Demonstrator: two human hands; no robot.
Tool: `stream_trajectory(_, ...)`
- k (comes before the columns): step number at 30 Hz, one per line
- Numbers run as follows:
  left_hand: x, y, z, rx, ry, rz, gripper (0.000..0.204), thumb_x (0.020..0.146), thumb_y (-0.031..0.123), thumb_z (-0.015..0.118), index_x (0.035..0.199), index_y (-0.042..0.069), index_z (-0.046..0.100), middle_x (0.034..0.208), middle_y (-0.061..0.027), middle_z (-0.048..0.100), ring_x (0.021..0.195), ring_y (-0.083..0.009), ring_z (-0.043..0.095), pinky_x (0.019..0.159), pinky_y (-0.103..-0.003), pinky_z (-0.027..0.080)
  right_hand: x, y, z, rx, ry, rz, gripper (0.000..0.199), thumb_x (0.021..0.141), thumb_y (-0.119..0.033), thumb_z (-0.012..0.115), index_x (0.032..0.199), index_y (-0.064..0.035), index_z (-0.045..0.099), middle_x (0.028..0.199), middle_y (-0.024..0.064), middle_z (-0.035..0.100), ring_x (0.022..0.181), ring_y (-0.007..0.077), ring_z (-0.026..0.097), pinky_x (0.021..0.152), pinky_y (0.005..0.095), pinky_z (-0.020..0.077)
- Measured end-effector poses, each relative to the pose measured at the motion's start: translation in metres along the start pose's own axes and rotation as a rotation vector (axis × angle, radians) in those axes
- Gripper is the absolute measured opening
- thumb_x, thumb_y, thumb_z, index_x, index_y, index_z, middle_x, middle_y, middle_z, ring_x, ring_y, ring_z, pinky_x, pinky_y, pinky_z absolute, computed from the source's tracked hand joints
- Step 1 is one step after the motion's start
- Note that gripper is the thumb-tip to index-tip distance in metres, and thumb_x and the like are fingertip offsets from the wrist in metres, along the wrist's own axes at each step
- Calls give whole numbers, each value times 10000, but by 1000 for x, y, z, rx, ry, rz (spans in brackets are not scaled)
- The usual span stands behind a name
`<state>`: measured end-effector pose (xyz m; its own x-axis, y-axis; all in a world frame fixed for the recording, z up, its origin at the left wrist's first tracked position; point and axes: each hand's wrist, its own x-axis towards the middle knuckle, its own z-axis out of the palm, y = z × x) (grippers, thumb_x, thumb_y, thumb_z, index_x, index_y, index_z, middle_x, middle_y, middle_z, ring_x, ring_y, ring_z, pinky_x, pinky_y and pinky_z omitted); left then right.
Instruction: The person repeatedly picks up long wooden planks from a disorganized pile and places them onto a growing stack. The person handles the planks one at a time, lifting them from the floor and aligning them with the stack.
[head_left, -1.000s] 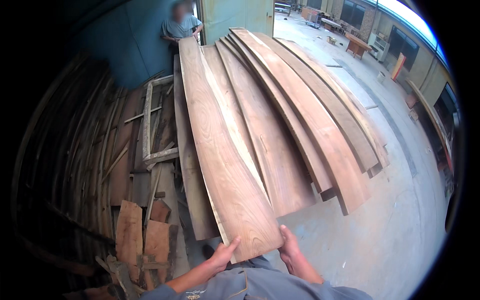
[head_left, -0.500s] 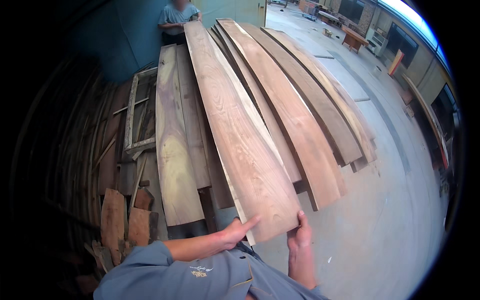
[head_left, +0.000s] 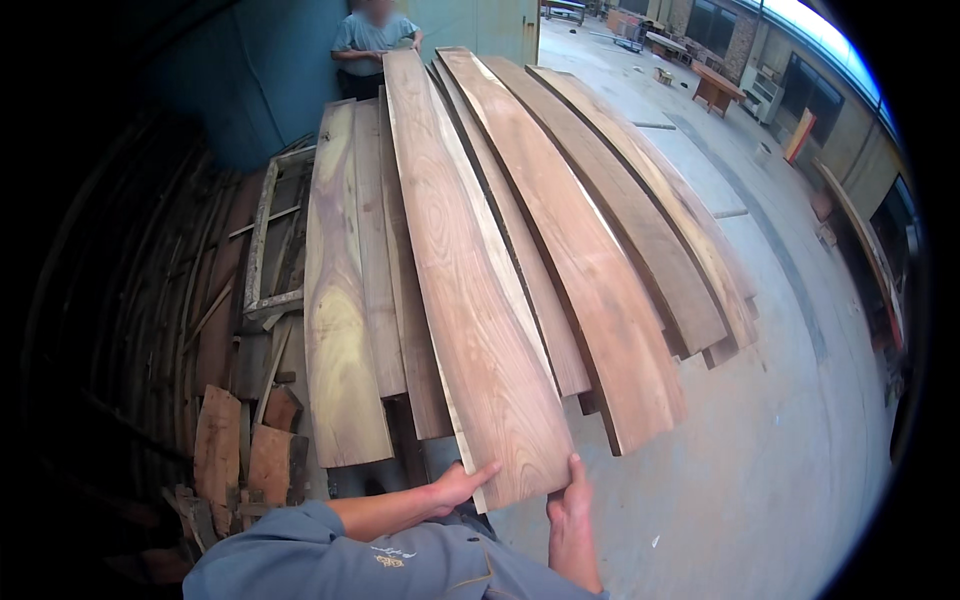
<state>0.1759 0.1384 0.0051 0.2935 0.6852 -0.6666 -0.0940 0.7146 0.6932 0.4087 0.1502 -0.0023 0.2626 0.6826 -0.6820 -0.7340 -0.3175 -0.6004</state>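
A long wooden plank point(head_left: 480, 300) with wavy grain and a pale right edge runs away from me over a stack of boards. My left hand point(head_left: 462, 487) grips its near left corner, thumb on top and fingers hidden beneath. On the near right corner, my right hand point(head_left: 571, 498) is closed round the edge with its thumb up. Another person point(head_left: 372, 42) stands at the plank's far end, hands at that end. Close on the right lies a reddish plank point(head_left: 590, 290); to the left is a board with yellowish patches point(head_left: 340, 300).
A brown board point(head_left: 640, 220) and a pale-edged board point(head_left: 715, 275) lie farther right in the stack. An old wooden frame point(head_left: 255, 240) and rough wood offcuts point(head_left: 218, 440) are on the left. Concrete floor point(head_left: 770, 450) stretches right, towards a distant wooden table point(head_left: 716, 88).
Both my hands and the plank's near end have shifted left and slightly nearer in the picture. The plank's far end appears a little farther right. My grip is the same.
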Motion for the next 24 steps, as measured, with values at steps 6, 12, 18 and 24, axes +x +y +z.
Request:
stream_trajectory(6, -5, 0, 0, -35, 19, -30, 741, 1022, 444, 657, 1525, -48, 425, 1483, -152, 550, 1343, -241, 528, 1121, -407, 443, 10, 11, -6, -15, 11, 12, 495, 977, -189, 717, 1311, 138, 554, 1301, 225, 630, 1196, 313, 619, 1072, 467, 476)
stream_trajectory(12, -30, 22, -1, -56, -16, -57, 692, 1038, 382, 646, 1536, -32, 405, 1512, -145, 525, 1378, -249, 513, 1131, -410, 463, -30, -9, 6, -13, -2, 11, 389, 977, -161, 707, 1241, 111, 622, 1252, 188, 665, 1158, 290, 627, 1068, 447, 470)
stream_trajectory(18, -61, 87, 42, -198, -237, -207, 690, 1073, 445, 551, 1570, 15, 343, 1565, -133, 455, 1411, -282, 486, 1173, -493, 418, -77, -85, 23, -57, -84, -166, 384, 1005, -174, 667, 1274, 98, 625, 1304, 195, 656, 1233, 285, 602, 1107, 439, 448)
stream_trajectory(24, -41, 118, 118, -93, -398, -176, 762, 1067, 548, 496, 1576, 9, 322, 1561, -143, 445, 1430, -265, 457, 1173, -480, 413, -53, -179, -10, -151, -156, -166, 584, 1051, -342, 593, 1453, 68, 486, 1492, 193, 543, 1392, 318, 499, 1199, 481, 364)
